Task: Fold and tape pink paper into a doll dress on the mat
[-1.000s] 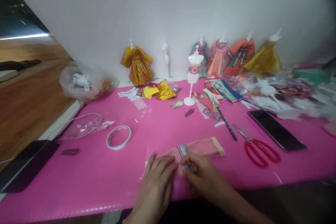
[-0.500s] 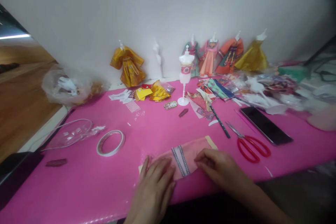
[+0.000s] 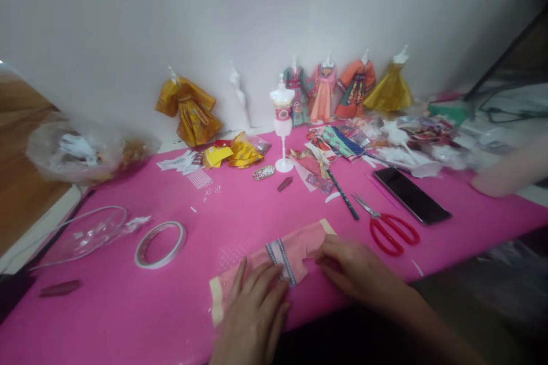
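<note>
A pink doll-sized garment [image 3: 297,242] with cream end strips and a grey-and-lavender centre band lies on the pink tabletop near its front edge. My left hand [image 3: 257,308] rests flat on its left half, fingers stretched out and somewhat apart, covering part of the cloth. At the right end, my right hand [image 3: 346,265] is closed, with thumb and fingertips pinching the lower edge. The cloth dips in a notch beside those fingertips. Red-handled scissors [image 3: 391,232] lie just beyond my right hand.
A tape roll [image 3: 160,245] is at left. A white mannequin stand [image 3: 283,125] stands at the back centre, before dressed doll forms along the wall. A phone [image 3: 411,195], a pencil [image 3: 343,195] and piled fabric scraps lie to the right. Another person's arm [image 3: 509,168] reaches in from the right.
My view has turned slightly right, shifting everything left in the picture. A notch in the garment's lower edge now shows by my right fingertips. The other person's arm shows more.
</note>
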Demonstrator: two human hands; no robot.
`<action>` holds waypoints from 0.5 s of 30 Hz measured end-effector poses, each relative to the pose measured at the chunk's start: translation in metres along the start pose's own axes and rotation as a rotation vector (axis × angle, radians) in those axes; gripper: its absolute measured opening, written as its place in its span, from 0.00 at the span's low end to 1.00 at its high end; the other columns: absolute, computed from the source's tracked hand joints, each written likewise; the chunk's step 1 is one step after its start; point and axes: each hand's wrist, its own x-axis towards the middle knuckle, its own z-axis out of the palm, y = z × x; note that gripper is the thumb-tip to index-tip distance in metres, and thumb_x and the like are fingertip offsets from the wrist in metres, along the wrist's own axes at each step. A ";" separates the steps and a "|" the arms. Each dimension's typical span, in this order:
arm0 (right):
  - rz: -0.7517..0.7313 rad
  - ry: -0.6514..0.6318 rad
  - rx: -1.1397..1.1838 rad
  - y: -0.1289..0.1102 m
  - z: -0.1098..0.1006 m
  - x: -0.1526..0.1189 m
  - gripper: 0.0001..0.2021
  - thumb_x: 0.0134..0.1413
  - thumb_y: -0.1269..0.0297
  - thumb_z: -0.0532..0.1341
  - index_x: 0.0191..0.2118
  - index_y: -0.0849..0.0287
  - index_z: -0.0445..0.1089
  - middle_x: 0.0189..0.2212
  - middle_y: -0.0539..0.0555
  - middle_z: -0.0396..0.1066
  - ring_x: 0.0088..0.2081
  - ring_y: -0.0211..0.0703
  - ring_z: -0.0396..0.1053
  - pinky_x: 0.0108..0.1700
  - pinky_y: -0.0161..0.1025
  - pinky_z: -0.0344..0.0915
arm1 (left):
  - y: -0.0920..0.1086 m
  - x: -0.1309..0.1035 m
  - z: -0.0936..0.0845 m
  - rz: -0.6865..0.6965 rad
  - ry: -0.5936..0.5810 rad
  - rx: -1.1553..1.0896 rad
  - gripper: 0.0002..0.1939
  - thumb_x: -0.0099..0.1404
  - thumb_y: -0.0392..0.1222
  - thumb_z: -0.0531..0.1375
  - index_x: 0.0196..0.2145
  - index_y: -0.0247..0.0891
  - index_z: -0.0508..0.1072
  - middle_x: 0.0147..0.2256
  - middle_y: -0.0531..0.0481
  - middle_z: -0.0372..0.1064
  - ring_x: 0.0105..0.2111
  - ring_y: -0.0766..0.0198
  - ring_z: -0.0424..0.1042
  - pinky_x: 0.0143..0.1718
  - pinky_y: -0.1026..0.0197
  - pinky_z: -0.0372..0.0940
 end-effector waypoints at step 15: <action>0.087 0.038 0.035 0.011 0.002 0.001 0.06 0.56 0.73 0.58 0.34 0.58 0.72 0.31 0.51 0.74 0.35 0.44 0.71 0.37 0.38 0.61 | 0.007 0.016 0.007 0.018 -0.145 0.009 0.24 0.66 0.36 0.58 0.59 0.42 0.63 0.54 0.42 0.71 0.54 0.44 0.69 0.53 0.24 0.61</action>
